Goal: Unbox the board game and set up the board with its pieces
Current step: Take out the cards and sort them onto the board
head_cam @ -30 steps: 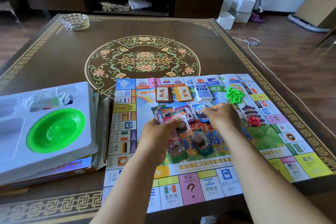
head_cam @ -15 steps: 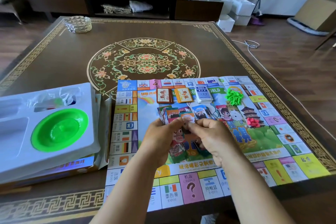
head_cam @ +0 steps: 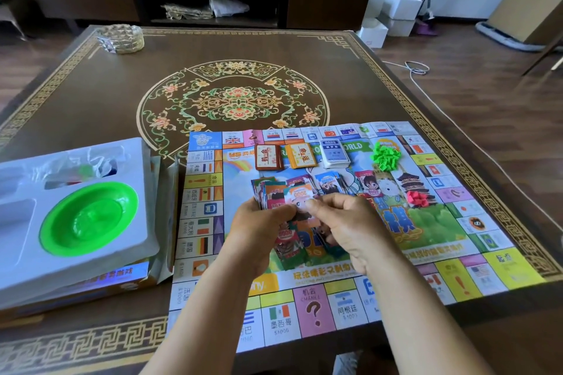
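The paper game board (head_cam: 493, 268) lies flat on the near right part of the table. My left hand (head_cam: 259, 231) holds a fanned stack of play money (head_cam: 274, 193) above the board's middle. My right hand (head_cam: 344, 222) pinches the front note of that stack, marked 2000. Other notes lie on the board under my hands and beside them (head_cam: 330, 183). Three card decks (head_cam: 269, 157) sit in a row near the board's far edge. A pile of green houses (head_cam: 385, 155) and a pile of red pieces (head_cam: 419, 198) rest at the right.
The game box with its white plastic insert (head_cam: 131, 222) and a green bowl (head_cam: 88, 218) stands at the left, with a plastic bag in it. A woven dish (head_cam: 120, 38) sits at the table's far left corner. A cable (head_cam: 417, 70) runs along the floor at right.
My right hand came back from the right side of the board to the stack in my left hand. A note now lies on the board where the right hand had been.
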A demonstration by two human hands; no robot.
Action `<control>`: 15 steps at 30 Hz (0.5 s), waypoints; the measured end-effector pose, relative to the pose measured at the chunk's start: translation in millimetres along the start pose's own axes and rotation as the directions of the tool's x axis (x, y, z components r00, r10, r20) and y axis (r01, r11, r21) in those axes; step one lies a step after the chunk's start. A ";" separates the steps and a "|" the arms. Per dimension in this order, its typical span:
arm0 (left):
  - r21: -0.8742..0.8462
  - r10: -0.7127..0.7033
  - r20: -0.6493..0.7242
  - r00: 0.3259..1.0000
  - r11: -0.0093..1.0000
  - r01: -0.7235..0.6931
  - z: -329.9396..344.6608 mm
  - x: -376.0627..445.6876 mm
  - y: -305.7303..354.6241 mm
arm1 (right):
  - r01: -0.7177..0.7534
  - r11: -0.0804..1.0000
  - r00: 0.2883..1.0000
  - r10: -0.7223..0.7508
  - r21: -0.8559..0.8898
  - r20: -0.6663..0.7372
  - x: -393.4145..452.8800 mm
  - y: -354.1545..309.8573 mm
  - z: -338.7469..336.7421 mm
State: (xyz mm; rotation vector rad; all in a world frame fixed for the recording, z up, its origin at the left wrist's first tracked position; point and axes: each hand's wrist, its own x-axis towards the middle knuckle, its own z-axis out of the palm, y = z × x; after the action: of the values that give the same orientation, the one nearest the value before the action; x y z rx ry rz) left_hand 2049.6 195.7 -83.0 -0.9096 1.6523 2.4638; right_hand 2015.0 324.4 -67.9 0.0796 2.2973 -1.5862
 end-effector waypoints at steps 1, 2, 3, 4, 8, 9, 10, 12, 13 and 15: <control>0.007 -0.005 -0.013 1.000 1.000 0.005 -0.6 0.0 0.2 | -0.007 1.000 1.000 0.007 0.021 -0.002 0.7 0.8 -1.7; 0.014 -0.008 -0.026 1.000 1.000 0.008 -1.3 -0.1 0.5 | -0.012 0.999 1.000 0.012 0.036 0.002 1.0 1.4 -3.1; 0.018 -0.006 -0.038 0.999 1.000 0.007 -2.0 0.2 0.8 | -0.015 0.999 1.000 0.015 0.039 0.010 1.5 1.7 -3.5; 0.019 -0.006 -0.047 0.999 1.000 0.007 -2.6 0.5 1.3 | -0.013 0.999 1.000 0.013 0.030 0.021 1.5 1.6 -3.3; 0.024 -0.003 -0.069 0.998 1.000 0.005 -5.1 1.4 2.1 | 0.013 1.000 0.999 -0.012 -0.013 0.040 3.7 2.4 6.1; 0.027 -0.001 -0.072 0.997 1.000 0.003 -5.5 1.7 2.8 | 0.020 0.999 0.999 -0.019 -0.024 0.036 5.1 2.5 8.6; 0.030 0.001 -0.079 0.997 1.000 0.001 -6.7 1.5 3.1 | 0.026 0.999 0.999 -0.024 -0.037 0.032 5.5 2.5 11.1; 0.024 0.000 -0.105 0.994 1.000 0.003 -9.9 0.3 4.8 | 0.033 0.997 0.999 -0.032 -0.063 0.012 8.0 1.5 12.0; 0.014 -0.007 -0.122 0.993 1.000 0.009 -11.9 -0.3 5.8 | 0.033 0.997 0.999 -0.034 -0.073 -0.011 10.1 0.3 10.3; -0.016 -0.020 -0.139 0.990 1.000 0.018 -17.0 -1.5 8.2 | 0.037 0.995 0.996 -0.044 -0.092 -0.073 15.8 -3.8 5.7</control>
State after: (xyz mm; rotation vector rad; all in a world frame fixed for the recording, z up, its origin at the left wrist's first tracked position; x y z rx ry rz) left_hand 2055.5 178.1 -79.8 -1.1174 1.6584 2.4554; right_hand 2000.7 315.4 -71.2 0.0717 2.4400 -1.5197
